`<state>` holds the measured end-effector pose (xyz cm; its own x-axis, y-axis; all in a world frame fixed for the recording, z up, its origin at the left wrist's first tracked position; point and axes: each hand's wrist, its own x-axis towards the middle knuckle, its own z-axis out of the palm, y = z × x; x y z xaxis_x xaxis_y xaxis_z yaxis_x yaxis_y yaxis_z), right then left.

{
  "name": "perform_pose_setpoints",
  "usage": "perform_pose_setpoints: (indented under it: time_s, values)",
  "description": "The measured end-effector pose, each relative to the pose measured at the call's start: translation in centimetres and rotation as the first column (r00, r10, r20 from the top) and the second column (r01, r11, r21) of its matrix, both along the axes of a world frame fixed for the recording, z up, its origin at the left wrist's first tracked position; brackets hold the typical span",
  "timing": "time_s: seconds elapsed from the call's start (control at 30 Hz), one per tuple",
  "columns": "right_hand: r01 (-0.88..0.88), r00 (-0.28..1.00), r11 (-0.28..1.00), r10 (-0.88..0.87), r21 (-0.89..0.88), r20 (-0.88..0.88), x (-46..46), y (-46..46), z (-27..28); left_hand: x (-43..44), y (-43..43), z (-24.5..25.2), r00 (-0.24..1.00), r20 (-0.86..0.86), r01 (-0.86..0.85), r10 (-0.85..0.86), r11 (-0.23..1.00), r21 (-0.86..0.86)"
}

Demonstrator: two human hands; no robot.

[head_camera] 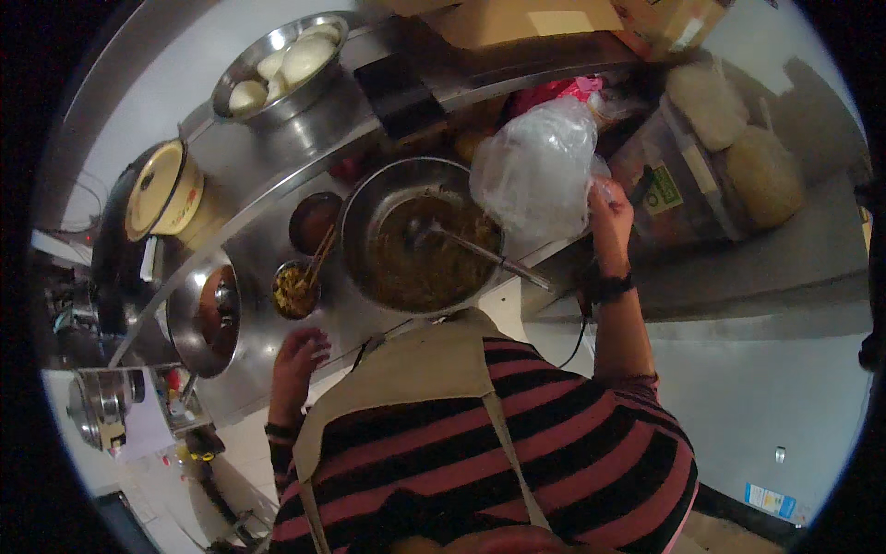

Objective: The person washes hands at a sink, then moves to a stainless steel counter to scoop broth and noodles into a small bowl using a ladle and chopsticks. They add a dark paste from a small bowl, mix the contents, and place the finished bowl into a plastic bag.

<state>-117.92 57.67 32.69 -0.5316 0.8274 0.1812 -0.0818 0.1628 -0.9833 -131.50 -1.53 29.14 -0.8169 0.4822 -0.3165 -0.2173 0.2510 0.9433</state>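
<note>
My right hand [610, 201] grips the edge of a clear plastic bag [536, 166], which hangs open-bodied beside and partly over the rim of a large steel basin [353, 270]. In the basin is a brown, shredded-looking food mixture [422, 277], with a metal-handled ladle or spoon [516, 269] leaning on the rim. My left hand [304, 350] is near the counter's front edge with its fingers curled and nothing seen in them. Above it stands a small bowl of yellowish food [295, 294] with chopsticks [322, 253], next to a brown bowl [313, 218].
Left of me are a steel basin with red-brown contents [176, 311] and a cream enamel pot [187, 201]. A steel bowl of pale dough-like lumps [277, 114] stands at the back. To the right is a clear plastic bin [685, 215] with filled bags [765, 176] on top.
</note>
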Motion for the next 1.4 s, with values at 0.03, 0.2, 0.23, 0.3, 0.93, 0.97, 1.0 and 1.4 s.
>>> perform_pose_setpoints:
  time_s: [0.03,0.2,0.23,0.3,0.93,0.97,1.0,1.4]
  values:
    - [-0.052,0.999,0.998,0.052,0.038,-0.013,0.8,-1.6,0.6,-0.3,2.3,2.4,0.995,0.098,-0.010,-0.002,0.993,0.122]
    - [-0.329,0.940,0.878,0.340,0.347,0.030,0.5,-11.4,3.2,-0.9,10.9,9.6,0.969,-0.045,0.237,-0.242,0.875,0.422]
    - [-0.371,0.920,0.836,0.391,0.405,0.036,-0.4,-13.7,3.7,-0.7,11.8,10.0,0.958,-0.102,0.280,-0.267,0.808,0.519]
    - [-0.538,0.838,0.728,0.516,0.425,0.176,-2.7,-18.2,4.5,-0.3,12.3,10.0,0.904,-0.407,0.279,-0.133,0.905,0.323]
    - [-0.806,0.281,0.300,0.953,-0.509,0.117,-15.6,-42.6,4.5,8.9,-17.3,0.9,0.641,0.284,-0.766,0.713,0.615,0.185]
    - [-0.869,0.306,0.342,0.939,-0.357,0.156,-16.2,-44.1,3.8,9.5,-17.9,0.7,0.651,0.260,-0.758,0.713,0.599,0.257]
    - [-0.915,0.331,0.362,0.926,-0.180,0.180,-16.0,-45.8,3.1,10.1,-18.1,0.3,0.626,0.256,-0.778,0.737,0.566,0.272]
    - [-0.898,-0.017,-0.233,0.866,0.374,0.500,-14.5,-57.1,-2.1,11.0,-19.9,-7.3,0.607,0.337,-0.781,0.719,0.463,0.419]
